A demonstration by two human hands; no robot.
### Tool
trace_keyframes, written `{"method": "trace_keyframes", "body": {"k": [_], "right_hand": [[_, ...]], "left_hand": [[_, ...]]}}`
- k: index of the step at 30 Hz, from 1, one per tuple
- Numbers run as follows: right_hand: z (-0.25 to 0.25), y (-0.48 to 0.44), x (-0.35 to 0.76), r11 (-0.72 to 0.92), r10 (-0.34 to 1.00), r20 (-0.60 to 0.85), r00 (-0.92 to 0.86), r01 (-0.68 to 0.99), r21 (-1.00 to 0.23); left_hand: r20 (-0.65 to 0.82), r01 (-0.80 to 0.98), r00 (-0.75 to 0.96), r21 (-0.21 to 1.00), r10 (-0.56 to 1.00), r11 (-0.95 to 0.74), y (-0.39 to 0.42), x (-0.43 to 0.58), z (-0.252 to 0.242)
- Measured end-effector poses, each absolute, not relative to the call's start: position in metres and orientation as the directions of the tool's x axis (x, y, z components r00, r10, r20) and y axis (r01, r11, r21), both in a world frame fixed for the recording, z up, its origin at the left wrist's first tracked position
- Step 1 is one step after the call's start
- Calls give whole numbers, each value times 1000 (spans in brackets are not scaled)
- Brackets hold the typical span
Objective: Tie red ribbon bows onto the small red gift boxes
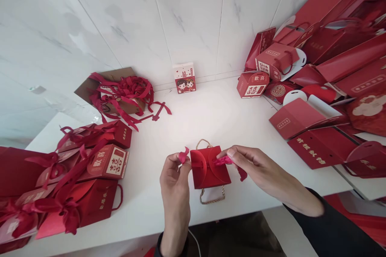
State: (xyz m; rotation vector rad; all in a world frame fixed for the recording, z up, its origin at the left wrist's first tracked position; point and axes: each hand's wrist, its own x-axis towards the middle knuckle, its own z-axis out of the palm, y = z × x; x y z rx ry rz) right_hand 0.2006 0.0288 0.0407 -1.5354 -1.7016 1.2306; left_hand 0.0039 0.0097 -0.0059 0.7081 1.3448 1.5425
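Observation:
A small red gift box (211, 178) with curved top flaps and twisted cord handles sits on the white table in front of me. A red ribbon (222, 161) runs through the slots in its flaps. My left hand (176, 178), at the box's left side, pinches one end of this ribbon, which curls above the fingertips. On the other side, my right hand (251, 164) grips the ribbon close to the right flap, and a loose tail hangs below its fingers.
Several ribbon-tied red boxes (104, 164) stand at left. Behind them, an open cardboard box (83, 88) overflows with red ribbons (129, 92). A small printed box (184, 84) stands by the tiled wall. Many untied red boxes (313, 148) are piled on the right of the white table (199, 124).

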Motion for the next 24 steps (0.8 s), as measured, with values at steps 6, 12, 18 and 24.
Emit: {"method": "trace_keyframes", "body": {"k": [6, 12, 18, 24], "right_hand": [[46, 27, 199, -149, 911, -293, -290, 432, -889], [46, 27, 200, -142, 927, -272, -257, 430, -891], [50, 30, 200, -125, 925, -247, -289, 382, -916], [68, 39, 196, -117, 864, -204, -461, 211, -971]], "left_hand": [[-352, -489, -419, 864, 837, 119, 0, -2, -14], [-442, -738, -308, 670, 842, 82, 4, -6, -5], [-294, -668, -373, 743, 880, -35, 11, -2, 7], [-55, -219, -221, 976, 974, 6, 10, 10, 21]]}}
